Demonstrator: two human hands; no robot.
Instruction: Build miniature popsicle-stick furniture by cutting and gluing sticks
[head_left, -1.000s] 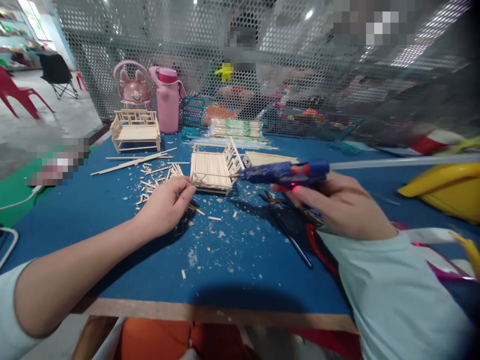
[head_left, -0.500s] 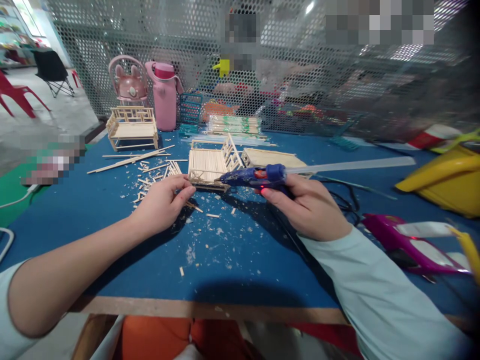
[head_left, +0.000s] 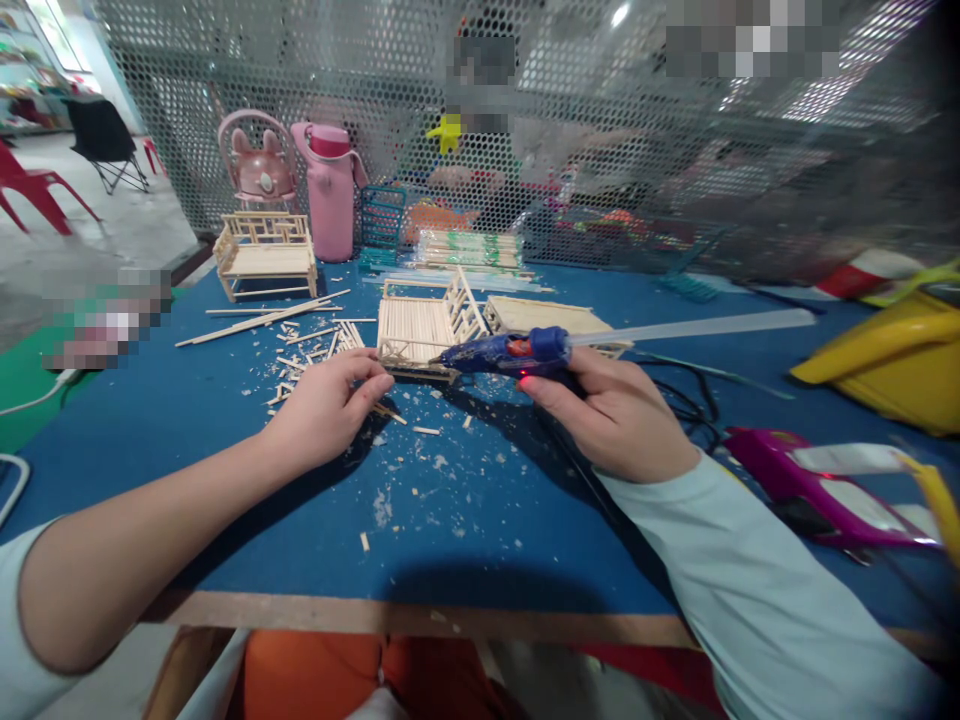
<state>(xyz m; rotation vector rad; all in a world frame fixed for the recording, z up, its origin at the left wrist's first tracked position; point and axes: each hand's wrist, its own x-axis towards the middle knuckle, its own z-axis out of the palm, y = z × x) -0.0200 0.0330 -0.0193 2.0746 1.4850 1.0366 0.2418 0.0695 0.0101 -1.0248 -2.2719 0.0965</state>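
Steadying a stick-built model seat (head_left: 412, 325) near the centre of the frame with the left hand (head_left: 322, 405), thumb and fingers drawn together at the near left corner, exact contact partly hidden. Gripping a blue hot-glue gun (head_left: 517, 350) just right of centre with the right hand (head_left: 630, 415), fingers wrapped around the handle, nozzle at the front rail; from this angle, impossible to tell whether touching or just above. Extending rightward from the gun's rear, a translucent glue stick (head_left: 697, 328). Scattered left of centre across the blue bench (head_left: 300, 540), short wooden offcuts (head_left: 289, 375); in the upper left, a similar model settee (head_left: 266, 262) beside a pink bottle (head_left: 332, 205). Judging by the slender sticks, likely light and stiff but fragile at the joints, prone to sliding if nudged; best held low by the base frame or a corner, clear of the thin side railing and nozzle. Likely firm and easily carried, the gun: best taken by the handle, away from the probably hot tip.
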